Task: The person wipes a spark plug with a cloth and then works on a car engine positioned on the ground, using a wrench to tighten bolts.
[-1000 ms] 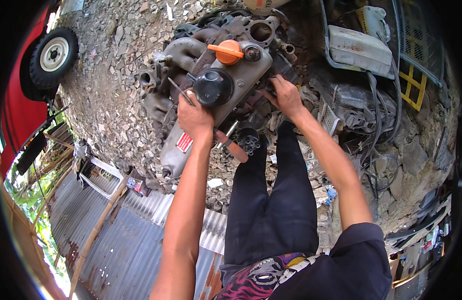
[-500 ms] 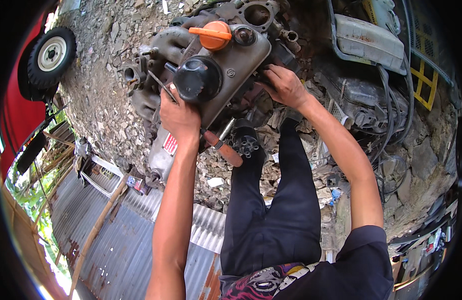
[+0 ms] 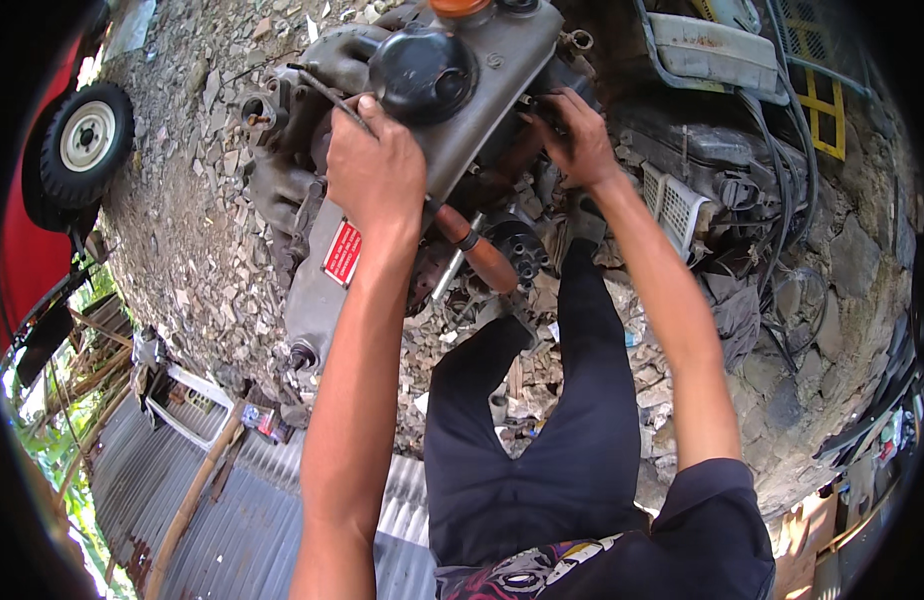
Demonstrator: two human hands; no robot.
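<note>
A grey, dirty engine stands before me, with a smooth valve cover (image 3: pixel 457 140), a black round cap (image 3: pixel 422 75) and an orange cap (image 3: pixel 460 6) cut by the upper edge. Closed over the left side of it, my left hand (image 3: pixel 377 165) grips a long thin metal tool (image 3: pixel 332 95). Its shaft passes under the hand and seems to run into a brown handle (image 3: pixel 479 250). My right hand (image 3: pixel 579 135) is at the engine's right side, fingers curled beside a small metal end (image 3: pixel 525 100); what they hold is hidden. A shiny metal tube (image 3: pixel 457 258) lies across by the handle.
Rubble and broken stones (image 3: pixel 222 150) cover the ground. A red vehicle's wheel (image 3: pixel 89 138) stands far left, corrugated metal sheets (image 3: pixel 252 520) lie lower left. At right are a grey tank (image 3: pixel 717 55), black hoses (image 3: pixel 782 190) and a white plastic crate (image 3: pixel 674 208).
The view has shifted, so the engine sits higher in the picture. My right hand has come nearer along the engine's side. My left leg has moved; my left hand still grips the tool.
</note>
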